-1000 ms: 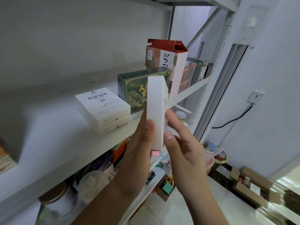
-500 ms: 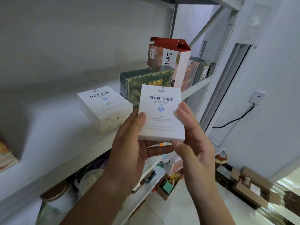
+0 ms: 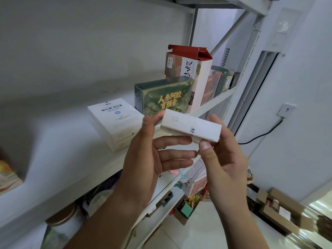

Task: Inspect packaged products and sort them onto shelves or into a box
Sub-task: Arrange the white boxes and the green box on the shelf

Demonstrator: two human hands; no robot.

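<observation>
I hold a small white box [image 3: 191, 127] in front of the shelf, its narrow side with a blue mark turned up toward me. My right hand [image 3: 223, 159] pinches its right end between thumb and fingers. My left hand [image 3: 152, 159] steadies the left end, thumb on the near corner and straight fingers underneath. A matching white box [image 3: 115, 121] lies on the white shelf [image 3: 59, 148] just left of my hands. Beside it stands a dark green box [image 3: 165, 97] with gold lettering.
Behind the green box stands a tall pink box [image 3: 188, 74] with an open red flap, then several darker boxes [image 3: 219, 81]. Lower shelves hold jars [image 3: 61, 221] and small items. Cardboard boxes [image 3: 280, 207] sit on the floor at the right by the wall.
The white box has been turned from showing its printed front face to showing its narrow side. Both hands shifted with it, staying in front of the shelf.
</observation>
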